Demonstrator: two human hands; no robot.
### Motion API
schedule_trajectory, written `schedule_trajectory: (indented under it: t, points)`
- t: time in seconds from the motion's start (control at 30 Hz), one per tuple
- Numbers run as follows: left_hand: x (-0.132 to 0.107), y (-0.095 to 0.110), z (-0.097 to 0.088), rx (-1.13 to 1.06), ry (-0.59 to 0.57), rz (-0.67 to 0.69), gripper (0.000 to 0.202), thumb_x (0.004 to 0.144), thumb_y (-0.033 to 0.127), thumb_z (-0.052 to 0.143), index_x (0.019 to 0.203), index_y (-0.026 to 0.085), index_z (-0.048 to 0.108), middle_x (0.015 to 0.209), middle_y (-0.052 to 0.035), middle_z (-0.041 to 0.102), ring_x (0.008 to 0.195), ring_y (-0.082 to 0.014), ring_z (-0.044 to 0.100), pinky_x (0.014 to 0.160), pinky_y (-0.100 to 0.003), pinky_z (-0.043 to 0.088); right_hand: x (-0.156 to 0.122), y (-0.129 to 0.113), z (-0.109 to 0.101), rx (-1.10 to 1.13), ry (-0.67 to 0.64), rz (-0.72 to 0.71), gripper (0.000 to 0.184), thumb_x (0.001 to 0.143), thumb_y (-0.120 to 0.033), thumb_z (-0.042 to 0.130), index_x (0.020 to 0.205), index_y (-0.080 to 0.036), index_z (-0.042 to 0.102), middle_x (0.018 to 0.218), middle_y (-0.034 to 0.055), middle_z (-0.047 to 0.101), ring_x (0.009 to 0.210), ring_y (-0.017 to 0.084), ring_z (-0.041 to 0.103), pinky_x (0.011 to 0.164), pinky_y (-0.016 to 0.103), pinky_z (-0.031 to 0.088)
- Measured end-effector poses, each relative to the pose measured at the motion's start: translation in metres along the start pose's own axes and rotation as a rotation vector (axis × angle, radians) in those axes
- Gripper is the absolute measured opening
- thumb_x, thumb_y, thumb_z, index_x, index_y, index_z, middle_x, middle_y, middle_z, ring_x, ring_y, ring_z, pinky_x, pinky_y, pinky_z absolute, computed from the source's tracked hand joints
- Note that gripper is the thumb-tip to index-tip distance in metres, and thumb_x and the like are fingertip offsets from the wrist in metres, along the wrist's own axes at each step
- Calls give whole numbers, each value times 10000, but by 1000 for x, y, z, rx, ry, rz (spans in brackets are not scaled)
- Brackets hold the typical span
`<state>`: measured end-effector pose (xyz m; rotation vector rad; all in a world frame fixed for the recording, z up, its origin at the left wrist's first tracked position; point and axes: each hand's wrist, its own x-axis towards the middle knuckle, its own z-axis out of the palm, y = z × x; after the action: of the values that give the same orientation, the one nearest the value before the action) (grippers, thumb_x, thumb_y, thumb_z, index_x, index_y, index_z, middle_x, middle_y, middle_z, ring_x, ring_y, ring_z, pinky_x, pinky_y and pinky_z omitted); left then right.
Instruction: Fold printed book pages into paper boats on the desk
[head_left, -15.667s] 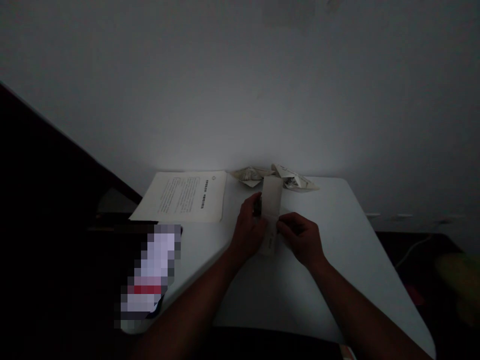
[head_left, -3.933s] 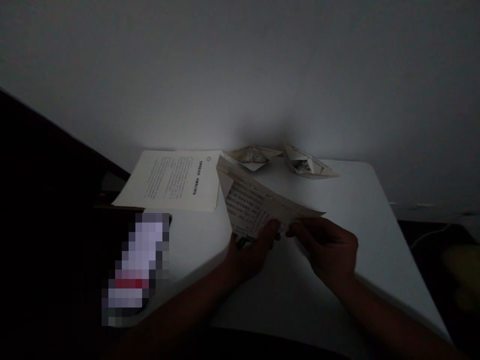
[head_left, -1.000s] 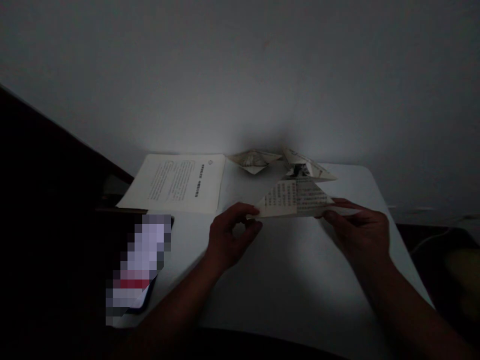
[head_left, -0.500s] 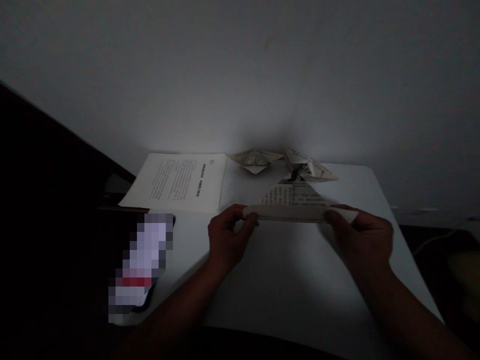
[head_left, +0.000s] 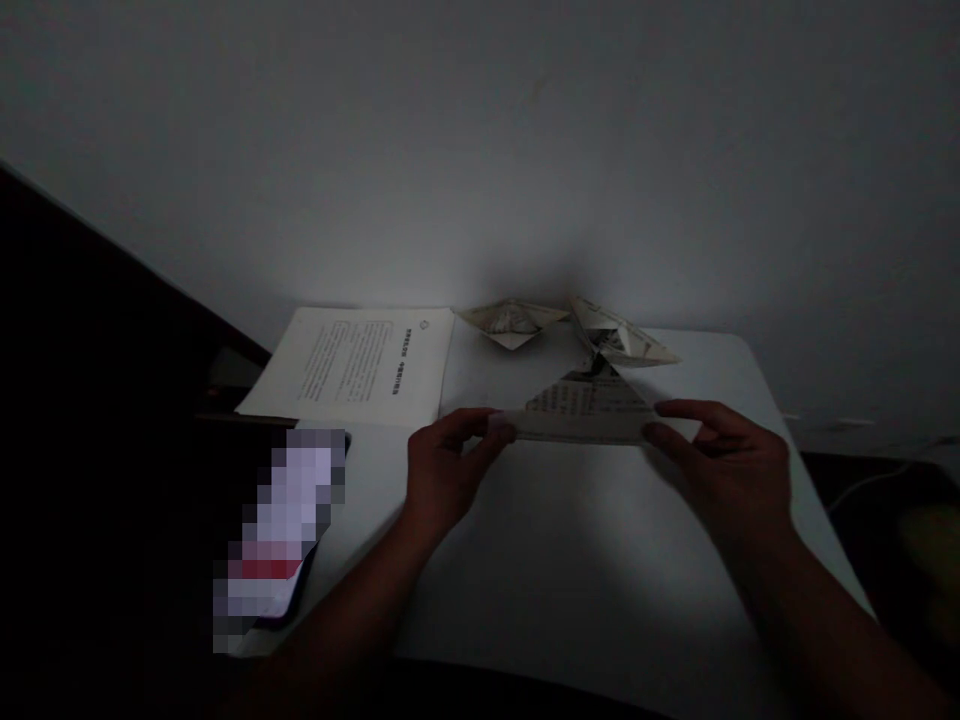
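I hold a printed sheet folded into a flat triangle (head_left: 586, 408) just above the white table (head_left: 570, 560). My left hand (head_left: 442, 468) pinches its left corner between thumb and fingers. My right hand (head_left: 724, 465) pinches its right corner, the other fingers stretched out. The triangle's point faces away from me, toward the wall.
Two finished paper boats (head_left: 513, 322) (head_left: 622, 338) sit at the table's far edge by the wall. A stack of printed sheets (head_left: 360, 362) lies at the far left. A phone with a blurred screen (head_left: 281, 535) rests at the left edge. The room is dim.
The triangle, held up showing its printed face a second ago, has tipped flatter and lower over the table. Both hands stay at its corners.
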<state>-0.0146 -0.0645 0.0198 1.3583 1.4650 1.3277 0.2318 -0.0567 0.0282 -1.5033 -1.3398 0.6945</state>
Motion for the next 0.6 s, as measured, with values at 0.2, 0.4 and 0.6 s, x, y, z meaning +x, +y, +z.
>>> schedule_trajectory:
  t: [0.2,0.4,0.6]
  points:
    - [9,-4,-14,209,-178,260,49,758,191,681,803,195,700,848,-20,680,792,-129,643,741,-258,526,18,15,-7,-54,-283,-404,54,749,-248,692,797,-253,716,831,28,709,793,193,654,713,335,528]
    - [9,-16,-25,473,-403,529,127,797,123,607,862,189,694,877,-48,646,839,-157,602,724,-293,503,28,27,-8,-330,-448,-674,103,808,-188,614,831,-225,707,867,58,706,825,198,630,736,366,523]
    - [6,-10,-27,642,-588,603,141,862,191,548,893,198,685,878,-46,649,823,-161,558,741,-318,438,14,22,-6,-580,-480,-687,231,822,-132,514,951,-197,694,992,77,689,947,236,604,841,441,499]
